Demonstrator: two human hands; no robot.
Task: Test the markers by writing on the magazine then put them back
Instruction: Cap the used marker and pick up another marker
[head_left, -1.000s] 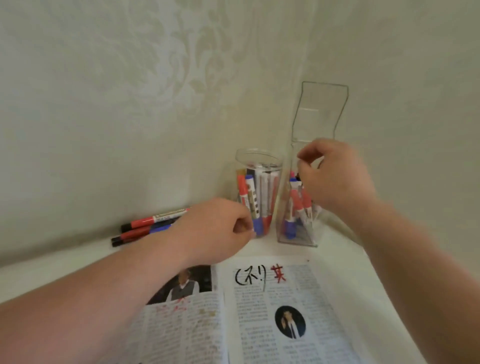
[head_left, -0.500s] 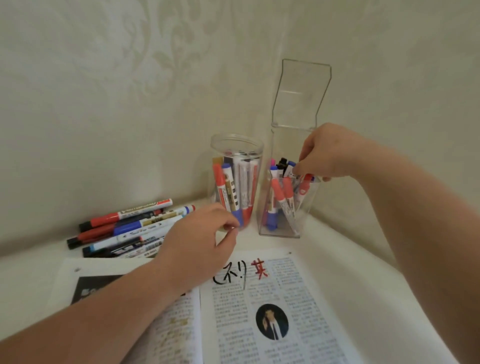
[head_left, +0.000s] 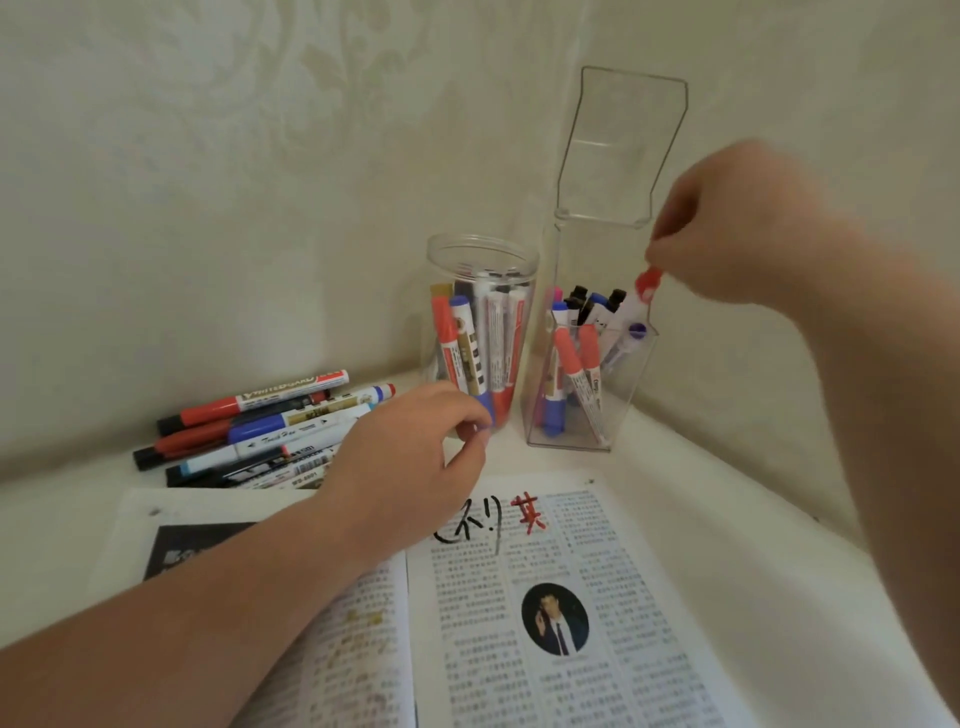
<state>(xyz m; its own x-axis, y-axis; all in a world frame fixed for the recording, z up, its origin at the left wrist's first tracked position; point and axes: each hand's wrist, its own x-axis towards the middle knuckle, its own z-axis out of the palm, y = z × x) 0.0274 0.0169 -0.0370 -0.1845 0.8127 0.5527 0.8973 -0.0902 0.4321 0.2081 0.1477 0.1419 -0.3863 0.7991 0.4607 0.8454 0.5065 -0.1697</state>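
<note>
A white bench (head_left: 727, 519) set into a corner of pale patterned wall carries everything. An open magazine of dense printed text (head_left: 545, 623) lies flat under the left forearm, with black and red marker strokes at the top of its right page, just beside the left hand (head_left: 410, 457). Below the right hand (head_left: 727, 223) stands a tall square clear plastic box (head_left: 587, 405), its hinged lid (head_left: 623, 145) raised upright behind it and markers leaning inside. A round clear plastic jar (head_left: 480, 260), also packed with upright markers, stands just beyond the left hand's fingertips and beside the box. To the left of the left hand lies a loose pile of red, blue and black markers (head_left: 260, 431) against the wall. The left hand hovers over the magazine's top edge with its fingers loosely curled, nothing visible in them. The right hand, blurred, is raised above the box's right side and pinches the top end of a red-capped white marker (head_left: 641, 296), whose lower end is down among the markers in the box.
</note>
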